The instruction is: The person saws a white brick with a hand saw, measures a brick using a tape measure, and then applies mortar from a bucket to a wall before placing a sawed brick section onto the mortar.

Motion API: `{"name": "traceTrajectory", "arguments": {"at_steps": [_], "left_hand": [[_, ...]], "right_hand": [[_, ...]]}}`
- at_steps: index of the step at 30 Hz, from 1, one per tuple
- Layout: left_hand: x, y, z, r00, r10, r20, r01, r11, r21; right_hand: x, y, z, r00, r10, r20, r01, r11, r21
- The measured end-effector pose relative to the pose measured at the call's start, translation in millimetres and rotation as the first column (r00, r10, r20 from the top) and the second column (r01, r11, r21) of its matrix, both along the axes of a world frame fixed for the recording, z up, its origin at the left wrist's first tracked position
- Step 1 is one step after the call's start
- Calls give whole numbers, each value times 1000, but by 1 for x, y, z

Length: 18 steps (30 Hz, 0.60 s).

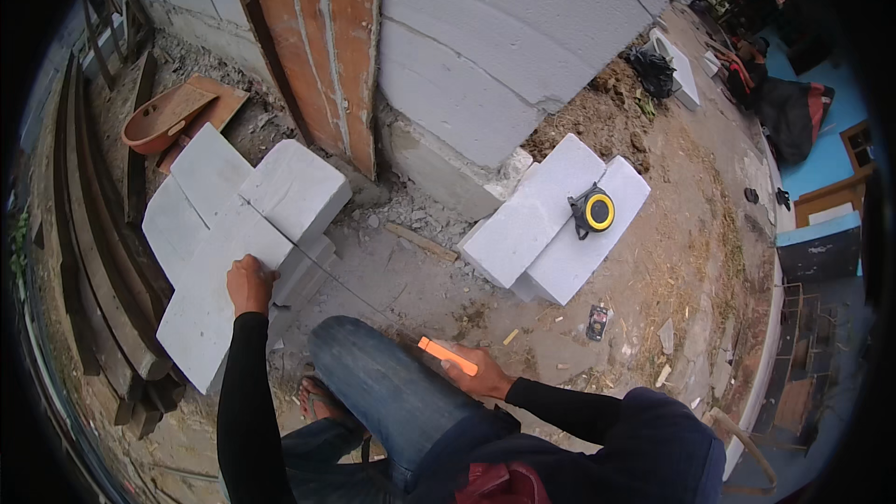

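My right hand (478, 375) is wrapped around the orange handle of a hand saw (450, 356), beside my right knee. The saw's thin dark blade is seen nearly edge-on and runs up and left to a white lightweight concrete block (219, 257). The blade's far end lies along the seam between this block and a shorter white piece (292, 189); how deep it sits I cannot tell. My left hand (250, 285), fingers curled, presses on the block near its right edge. More white blocks lie under and behind it.
Two white blocks (541, 210) to the right carry a black and yellow tape measure (594, 211). A rough block wall (467, 56) and a brown wooden board (317, 47) rise ahead. Long timbers (98, 224) and an orange-brown scoop (168, 119) lie left. A small packet (597, 322) is on the ground.
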State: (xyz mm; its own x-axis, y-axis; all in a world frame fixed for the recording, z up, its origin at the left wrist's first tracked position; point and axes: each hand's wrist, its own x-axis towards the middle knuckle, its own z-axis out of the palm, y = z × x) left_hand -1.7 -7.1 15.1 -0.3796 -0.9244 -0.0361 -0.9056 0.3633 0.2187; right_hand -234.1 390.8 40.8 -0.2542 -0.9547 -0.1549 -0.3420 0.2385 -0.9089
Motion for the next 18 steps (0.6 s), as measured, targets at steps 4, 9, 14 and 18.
{"name": "traceTrajectory", "arguments": {"at_steps": [4, 9, 14, 18], "left_hand": [[-61, 12, 2, 995, -92, 32, 93, 995, -34], [-10, 7, 8, 999, -3, 49, 1, 999, 36], [-32, 20, 5, 999, 32, 24, -33, 999, 27], [-38, 14, 6, 996, 27, 91, -29, 999, 17]], "right_hand": [[-4, -132, -9, 995, -101, 13, 101, 994, -48], [32, -150, -3, 998, 14, 60, -19, 996, 85], [3, -3, -31, 996, 1, -92, -15, 988, -156], [12, -124, -6, 1000, -14, 12, 14, 999, 34]]}}
